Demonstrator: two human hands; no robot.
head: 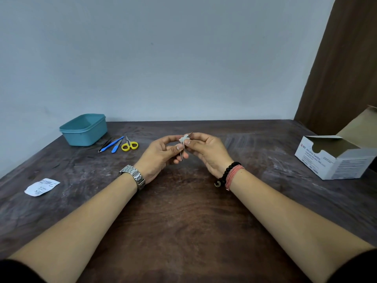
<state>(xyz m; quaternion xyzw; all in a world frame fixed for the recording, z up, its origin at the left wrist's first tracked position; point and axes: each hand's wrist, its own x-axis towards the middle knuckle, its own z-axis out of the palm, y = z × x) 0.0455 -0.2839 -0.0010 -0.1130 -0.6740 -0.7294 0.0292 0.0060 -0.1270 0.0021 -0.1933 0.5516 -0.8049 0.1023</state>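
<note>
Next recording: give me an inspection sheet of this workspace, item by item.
Surface: dark wooden table, with whitish smears and scuffs.
Job's things: thin metal tool held above the table; white swab wrapped round its upper part.
Clutter: teal tub, black tweezers, blue-handled tool and yellow scissors at far left; torn wrapper at near left; open swab box at right.
Grippers: left hand pinches the metal tool; right hand pinches the swab.
Cables: nothing seen.
Surroundings: pale wall behind the table; brown panel at right.
</note>
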